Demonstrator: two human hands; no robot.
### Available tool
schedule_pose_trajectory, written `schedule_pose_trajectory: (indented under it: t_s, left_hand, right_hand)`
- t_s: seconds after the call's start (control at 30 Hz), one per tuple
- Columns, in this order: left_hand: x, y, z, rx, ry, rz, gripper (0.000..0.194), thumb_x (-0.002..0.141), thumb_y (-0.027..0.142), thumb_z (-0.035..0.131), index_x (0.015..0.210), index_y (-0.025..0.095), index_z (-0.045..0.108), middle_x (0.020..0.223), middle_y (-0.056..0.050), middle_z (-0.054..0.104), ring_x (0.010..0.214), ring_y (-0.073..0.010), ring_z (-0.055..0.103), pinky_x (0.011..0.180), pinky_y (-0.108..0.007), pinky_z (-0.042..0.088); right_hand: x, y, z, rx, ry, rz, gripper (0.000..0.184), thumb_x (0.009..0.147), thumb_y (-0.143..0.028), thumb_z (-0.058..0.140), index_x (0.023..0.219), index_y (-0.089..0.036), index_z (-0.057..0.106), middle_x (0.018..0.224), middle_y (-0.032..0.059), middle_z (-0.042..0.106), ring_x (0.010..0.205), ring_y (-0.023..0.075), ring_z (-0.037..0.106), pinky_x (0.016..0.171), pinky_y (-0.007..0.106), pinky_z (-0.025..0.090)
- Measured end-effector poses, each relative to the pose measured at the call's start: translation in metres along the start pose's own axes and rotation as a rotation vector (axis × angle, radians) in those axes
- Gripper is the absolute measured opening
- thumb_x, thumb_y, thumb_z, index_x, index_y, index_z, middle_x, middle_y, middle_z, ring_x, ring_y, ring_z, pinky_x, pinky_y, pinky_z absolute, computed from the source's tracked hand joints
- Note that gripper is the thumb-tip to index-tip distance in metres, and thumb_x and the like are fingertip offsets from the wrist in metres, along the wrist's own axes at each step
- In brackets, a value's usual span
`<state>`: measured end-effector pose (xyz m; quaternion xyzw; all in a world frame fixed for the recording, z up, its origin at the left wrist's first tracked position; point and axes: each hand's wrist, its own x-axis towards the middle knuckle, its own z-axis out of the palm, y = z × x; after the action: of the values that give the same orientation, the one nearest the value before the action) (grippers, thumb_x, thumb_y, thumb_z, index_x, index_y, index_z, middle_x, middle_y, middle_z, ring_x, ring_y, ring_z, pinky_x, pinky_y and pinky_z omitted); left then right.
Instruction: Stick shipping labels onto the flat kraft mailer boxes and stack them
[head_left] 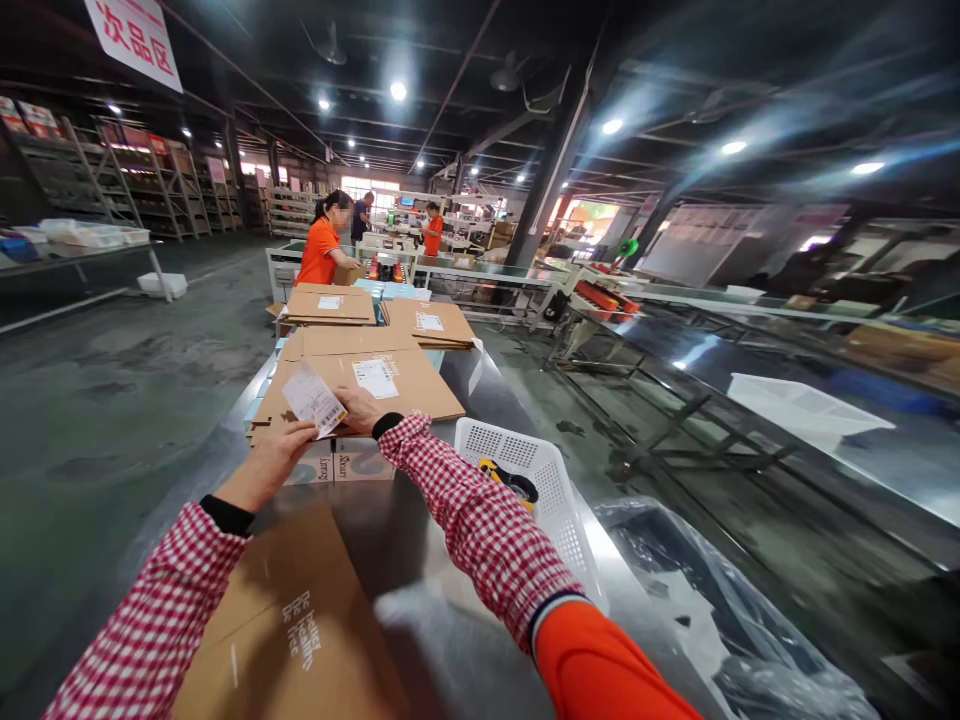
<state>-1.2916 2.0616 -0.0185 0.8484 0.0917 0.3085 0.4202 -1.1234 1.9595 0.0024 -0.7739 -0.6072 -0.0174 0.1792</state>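
Between my two hands is a white printed shipping label (311, 397), tilted above a stack of flat cardboard boxes (420, 385). My left hand (274, 460) pinches its lower left edge. At the label's right edge, the fingers of my right hand (361, 410) are closed on it, partly hidden behind it. Another label (375, 378) lies flat on the top box, just beyond my right hand. Closer to me, a flattened cardboard box (300, 610) with white lettering lies on the metal table (390, 550).
A white perforated basket (555, 460) holding a yellow tape dispenser (510, 482) stands right of my forearm. More labelled cardboard (427, 322) lies farther back. A person in orange (319, 250) stands beyond the table's far end. Clear plastic bagging (697, 590) hangs at the right edge.
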Motion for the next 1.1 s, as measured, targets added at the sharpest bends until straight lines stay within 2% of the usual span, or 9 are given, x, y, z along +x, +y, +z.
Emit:
schedule_pose_trajectory:
  t_s: [0.1, 0.2, 0.27, 0.33, 0.47, 0.63, 0.87, 0.97, 1.1]
  left_hand:
    - [-0.011, 0.007, 0.006, -0.014, 0.044, -0.064, 0.018, 0.066, 0.029, 0.069, 0.082, 0.022, 0.072, 0.099, -0.007, 0.068, 0.09, -0.0242, 0.065, 0.088, -0.035, 0.048]
    - [-0.021, 0.008, 0.019, -0.054, 0.176, -0.214, 0.025, 0.071, 0.039, 0.067, 0.082, 0.018, 0.066, 0.076, -0.004, 0.064, 0.064, -0.0199, 0.066, 0.063, -0.031, 0.053]
    - [-0.024, 0.005, 0.03, -0.108, 0.256, -0.331, 0.028, 0.068, 0.041, 0.07, 0.079, 0.017, 0.059, 0.062, 0.001, 0.06, 0.047, -0.0172, 0.062, 0.046, -0.025, 0.047]
    - [-0.024, 0.003, 0.039, -0.197, 0.307, -0.425, 0.033, 0.064, 0.04, 0.074, 0.078, 0.018, 0.055, 0.058, 0.002, 0.059, 0.041, -0.0174, 0.061, 0.04, -0.024, 0.045]
    - [-0.022, 0.005, 0.052, -0.482, 0.392, -0.536, 0.027, 0.069, 0.027, 0.071, 0.083, 0.017, 0.05, 0.065, 0.0, 0.064, 0.054, -0.0189, 0.067, 0.053, -0.03, 0.056]
    - [-0.018, 0.018, 0.061, -0.761, 0.513, -0.624, 0.019, 0.076, 0.009, 0.063, 0.08, 0.018, 0.046, 0.065, 0.0, 0.066, 0.063, -0.0154, 0.068, 0.07, -0.033, 0.058]
    - [-0.015, 0.025, 0.067, -0.931, 0.592, -0.72, 0.015, 0.079, 0.002, 0.06, 0.077, 0.013, 0.05, 0.068, 0.003, 0.063, 0.062, -0.0105, 0.064, 0.063, -0.026, 0.056]
    - [-0.013, 0.025, 0.068, -0.958, 0.625, -0.729, 0.013, 0.081, 0.002, 0.058, 0.078, 0.013, 0.051, 0.069, 0.004, 0.062, 0.063, -0.0098, 0.063, 0.064, -0.025, 0.055]
    - [-0.012, 0.021, 0.063, -0.96, 0.64, -0.708, 0.014, 0.08, 0.002, 0.058, 0.076, 0.013, 0.05, 0.067, 0.003, 0.062, 0.065, -0.0108, 0.064, 0.066, -0.026, 0.055]
  right_hand:
    - [-0.001, -0.001, -0.001, -0.002, 0.008, 0.001, 0.014, 0.084, -0.018, 0.055, 0.094, -0.012, 0.063, 0.093, 0.0083, 0.061, 0.082, 0.0161, 0.054, 0.071, 0.025, 0.041]
    - [-0.003, -0.002, -0.002, -0.002, 0.017, 0.002, 0.014, 0.084, -0.018, 0.055, 0.094, -0.012, 0.063, 0.094, 0.0087, 0.062, 0.082, 0.016, 0.055, 0.072, 0.025, 0.041]
    - [-0.005, -0.005, -0.003, 0.0, 0.018, -0.003, 0.014, 0.084, -0.018, 0.056, 0.095, -0.013, 0.063, 0.095, 0.0083, 0.062, 0.082, 0.0159, 0.055, 0.073, 0.025, 0.042]
    - [-0.006, -0.006, -0.004, 0.003, 0.011, -0.005, 0.016, 0.083, -0.016, 0.056, 0.096, -0.013, 0.064, 0.096, 0.0081, 0.063, 0.084, 0.0162, 0.057, 0.073, 0.025, 0.043]
    - [-0.011, 0.0, -0.018, 0.03, 0.011, 0.017, 0.028, 0.082, -0.009, 0.051, 0.108, -0.014, 0.062, 0.102, 0.0071, 0.065, 0.092, 0.0164, 0.059, 0.08, 0.025, 0.045]
    - [-0.037, 0.033, -0.045, 0.032, 0.152, 0.253, 0.043, 0.094, -0.017, 0.027, 0.132, -0.007, 0.044, 0.132, 0.0164, 0.052, 0.123, 0.0195, 0.047, 0.104, 0.036, 0.035]
    - [-0.075, 0.052, -0.041, -0.08, -0.132, 0.246, 0.08, 0.087, -0.061, 0.037, 0.142, -0.003, 0.031, 0.15, 0.0221, 0.026, 0.14, 0.0324, 0.021, 0.113, 0.049, 0.016]
    - [-0.076, 0.045, -0.04, -0.12, -0.139, 0.228, 0.082, 0.088, -0.064, 0.029, 0.145, -0.006, 0.026, 0.152, 0.0186, 0.022, 0.142, 0.0307, 0.017, 0.114, 0.047, 0.014]
    - [-0.083, 0.054, -0.05, -0.064, -0.141, 0.213, 0.082, 0.082, -0.065, 0.045, 0.143, -0.012, 0.031, 0.152, 0.0168, 0.024, 0.141, 0.0336, 0.016, 0.114, 0.051, 0.011]
